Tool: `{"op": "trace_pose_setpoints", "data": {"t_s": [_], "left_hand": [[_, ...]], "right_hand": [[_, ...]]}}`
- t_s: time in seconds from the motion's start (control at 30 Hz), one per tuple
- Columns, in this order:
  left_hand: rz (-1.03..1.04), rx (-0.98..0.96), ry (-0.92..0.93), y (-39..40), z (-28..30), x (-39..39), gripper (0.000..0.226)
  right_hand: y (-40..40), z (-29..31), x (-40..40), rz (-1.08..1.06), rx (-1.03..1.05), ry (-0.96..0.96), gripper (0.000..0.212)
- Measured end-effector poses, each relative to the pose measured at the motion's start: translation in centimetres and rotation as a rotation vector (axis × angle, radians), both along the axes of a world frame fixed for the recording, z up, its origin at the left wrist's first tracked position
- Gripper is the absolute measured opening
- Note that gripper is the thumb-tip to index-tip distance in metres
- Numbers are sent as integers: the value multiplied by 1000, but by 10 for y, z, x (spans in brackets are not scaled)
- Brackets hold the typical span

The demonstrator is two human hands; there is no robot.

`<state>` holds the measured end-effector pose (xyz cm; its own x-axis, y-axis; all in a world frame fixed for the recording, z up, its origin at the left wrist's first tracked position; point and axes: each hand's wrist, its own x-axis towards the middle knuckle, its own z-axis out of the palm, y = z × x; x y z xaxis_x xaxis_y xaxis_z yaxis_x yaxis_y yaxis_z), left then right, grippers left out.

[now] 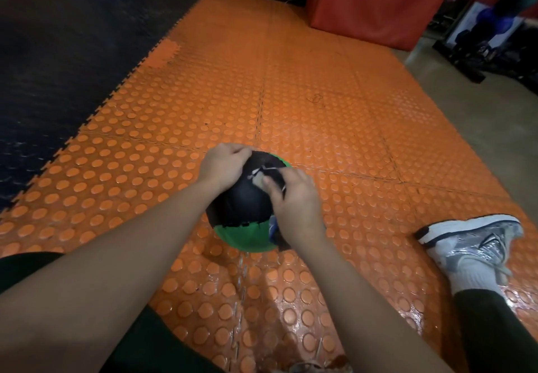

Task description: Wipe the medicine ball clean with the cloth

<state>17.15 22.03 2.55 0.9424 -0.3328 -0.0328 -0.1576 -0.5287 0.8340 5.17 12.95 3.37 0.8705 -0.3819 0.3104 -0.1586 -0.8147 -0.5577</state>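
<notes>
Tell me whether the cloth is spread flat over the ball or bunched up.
Bunched up, it seems. The cloth shows only as a small pale wad under the right hand on the medicine ball; most is hidden.

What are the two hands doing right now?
Left hand: rests on the medicine ball, steadying it.
Right hand: presses a cloth onto it.
</notes>
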Motion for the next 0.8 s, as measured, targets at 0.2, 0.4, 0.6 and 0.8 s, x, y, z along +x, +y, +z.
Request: {"op": "trace_pose_setpoints", "data": {"t_s": [0.2,0.4,0.6,0.8], "left_hand": [[71,-50,-72,-1,-8,-9,29],[18,-52,-33,-9,-9,-13,32],[-17,8,34,-8,-8,-19,41],[1,99,83,-14,-4,-8,38]], "right_hand": [[-44,12,33,-310,293,115,26],[-75,22,38,-339,476,139,16],[-47,20,34,-229,414,-52,25],[-16,-3,10,-59,344,-74,47]]}}
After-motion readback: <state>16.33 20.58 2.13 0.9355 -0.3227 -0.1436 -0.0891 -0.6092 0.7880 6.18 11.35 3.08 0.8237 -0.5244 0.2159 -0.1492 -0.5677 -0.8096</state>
